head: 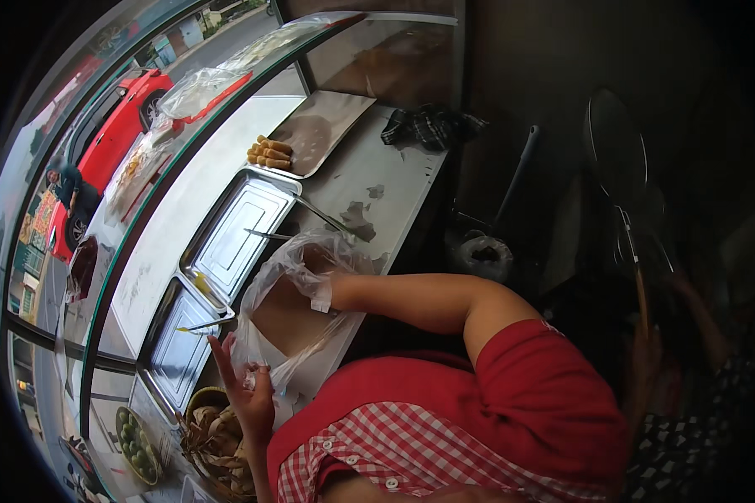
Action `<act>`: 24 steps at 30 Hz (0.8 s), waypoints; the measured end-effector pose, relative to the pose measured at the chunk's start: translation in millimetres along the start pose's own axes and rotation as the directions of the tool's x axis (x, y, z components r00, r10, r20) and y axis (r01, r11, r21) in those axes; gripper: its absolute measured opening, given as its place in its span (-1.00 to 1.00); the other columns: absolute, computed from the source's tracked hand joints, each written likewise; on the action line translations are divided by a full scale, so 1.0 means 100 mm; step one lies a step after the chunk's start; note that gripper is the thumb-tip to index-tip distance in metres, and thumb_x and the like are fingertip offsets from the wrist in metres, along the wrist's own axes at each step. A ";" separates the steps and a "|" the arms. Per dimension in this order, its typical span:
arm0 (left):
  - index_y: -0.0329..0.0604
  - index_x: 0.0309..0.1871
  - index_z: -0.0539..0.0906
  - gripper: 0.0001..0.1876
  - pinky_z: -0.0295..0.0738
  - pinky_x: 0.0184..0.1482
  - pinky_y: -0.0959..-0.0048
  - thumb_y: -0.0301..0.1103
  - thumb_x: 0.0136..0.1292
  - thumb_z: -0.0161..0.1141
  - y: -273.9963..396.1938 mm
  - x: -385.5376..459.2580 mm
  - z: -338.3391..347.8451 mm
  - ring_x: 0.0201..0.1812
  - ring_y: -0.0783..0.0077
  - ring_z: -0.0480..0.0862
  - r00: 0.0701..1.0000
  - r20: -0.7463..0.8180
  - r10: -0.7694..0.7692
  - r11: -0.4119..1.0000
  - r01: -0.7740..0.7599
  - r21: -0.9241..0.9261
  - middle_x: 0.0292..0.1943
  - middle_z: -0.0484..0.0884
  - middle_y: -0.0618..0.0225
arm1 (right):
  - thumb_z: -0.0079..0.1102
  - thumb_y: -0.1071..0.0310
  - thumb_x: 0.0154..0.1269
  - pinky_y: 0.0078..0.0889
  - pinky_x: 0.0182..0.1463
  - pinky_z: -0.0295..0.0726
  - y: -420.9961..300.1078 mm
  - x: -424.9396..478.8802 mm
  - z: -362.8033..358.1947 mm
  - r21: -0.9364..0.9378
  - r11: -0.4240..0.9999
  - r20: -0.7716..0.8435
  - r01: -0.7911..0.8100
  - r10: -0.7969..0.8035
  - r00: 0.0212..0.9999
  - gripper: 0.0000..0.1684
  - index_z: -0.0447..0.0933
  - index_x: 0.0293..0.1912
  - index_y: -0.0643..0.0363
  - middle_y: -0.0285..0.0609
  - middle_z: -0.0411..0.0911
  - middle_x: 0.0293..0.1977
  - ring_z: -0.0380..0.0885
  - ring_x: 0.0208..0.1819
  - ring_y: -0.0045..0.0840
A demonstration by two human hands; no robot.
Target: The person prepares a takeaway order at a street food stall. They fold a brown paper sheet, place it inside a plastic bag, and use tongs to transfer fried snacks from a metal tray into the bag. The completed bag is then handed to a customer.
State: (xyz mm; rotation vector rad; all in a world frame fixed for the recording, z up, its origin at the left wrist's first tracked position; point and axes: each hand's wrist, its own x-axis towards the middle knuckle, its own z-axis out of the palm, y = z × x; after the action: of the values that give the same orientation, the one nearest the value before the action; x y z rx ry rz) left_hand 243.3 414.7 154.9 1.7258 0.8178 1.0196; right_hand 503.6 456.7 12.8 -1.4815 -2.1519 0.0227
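Note:
A clear plastic bag (261,295) lies open on the counter in front of me, with a flat brown sheet (292,314), perhaps paper, showing inside it. My left hand (251,396) pinches the near rim of the bag between thumb and finger, its other fingers raised. My right hand (319,267) reaches into the bag's far side; plastic covers its fingers, so I cannot see whether they grip anything. Past the bag sit two shiny metal trays, the farther tray (239,220) and the nearer tray (179,352). Metal tongs (321,214) rest across the farther tray's edge.
Fried rolls (269,153) lie on a lined tray (324,129). A checked cloth (431,126) is beyond. Baskets hold limes (137,443) and leaf-wrapped items (217,434). Glass (145,214) fronts the counter. At right, another person's hand (645,358) holds a wire skimmer (616,148).

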 end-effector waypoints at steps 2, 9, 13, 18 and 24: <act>-0.06 0.29 0.35 -0.37 0.47 -0.12 0.57 -0.71 0.09 -0.04 0.03 0.00 -0.10 -0.06 0.46 0.52 0.985 0.168 0.051 0.989 -0.073 0.130 0.32 0.21 0.15 | -0.11 0.34 0.23 -0.30 0.08 0.45 0.10 0.08 -0.04 0.046 0.967 0.215 -0.249 0.234 0.948 -0.41 0.20 0.28 0.15 0.13 0.51 -0.07 0.51 -0.03 -0.10; -0.19 0.20 0.45 -0.46 0.39 0.10 0.39 -0.49 0.04 0.06 -0.15 0.40 -0.06 0.16 0.10 0.47 0.994 0.110 -0.005 0.866 -0.051 0.498 0.20 0.36 -0.05 | -0.23 0.33 0.34 -0.25 0.20 0.34 -0.29 0.11 -0.53 -0.629 0.764 0.490 0.141 0.249 0.836 -0.60 0.31 0.12 0.23 0.02 0.42 0.02 0.40 0.09 -0.23; -0.15 0.39 0.15 -0.20 0.23 0.26 0.33 -0.48 -0.05 0.07 -0.19 0.35 -0.10 0.27 0.03 0.34 0.987 0.161 0.008 0.896 -0.078 0.437 0.25 0.31 -0.08 | -0.21 0.32 0.33 -0.21 0.27 0.29 -0.49 0.21 -0.75 -0.383 0.923 0.599 -0.049 0.288 0.747 -0.56 0.28 0.17 0.21 0.00 0.36 0.11 0.34 0.18 -0.23; -0.18 0.41 0.12 -0.18 0.41 0.10 0.41 -0.48 -0.06 0.03 0.10 0.26 -0.14 0.24 0.13 0.39 0.965 0.240 -0.109 0.956 0.035 0.290 0.31 0.24 -0.06 | -0.08 0.26 0.27 -0.17 0.25 0.31 -0.46 0.05 -0.64 -0.174 0.884 0.407 -0.434 0.466 0.786 -0.58 0.39 0.08 0.19 0.03 0.42 0.08 0.39 0.15 -0.15; -0.14 0.43 0.07 -0.17 0.55 -0.18 0.49 -0.49 -0.02 0.06 -0.04 0.36 -0.07 0.15 0.28 0.45 0.948 0.267 -0.171 0.980 0.136 0.144 0.34 0.20 0.00 | 0.08 0.27 0.16 -0.15 0.13 0.45 -0.61 0.45 -0.90 -0.240 0.969 0.826 -0.063 0.238 0.511 -0.59 0.49 0.00 0.21 0.06 0.48 0.03 0.46 0.09 -0.10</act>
State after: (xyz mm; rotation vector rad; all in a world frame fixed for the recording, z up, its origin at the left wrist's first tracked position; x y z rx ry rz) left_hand 251.7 449.8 162.0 1.8274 0.8313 0.6143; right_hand 477.4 447.0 127.0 -2.0493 -2.8007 0.8218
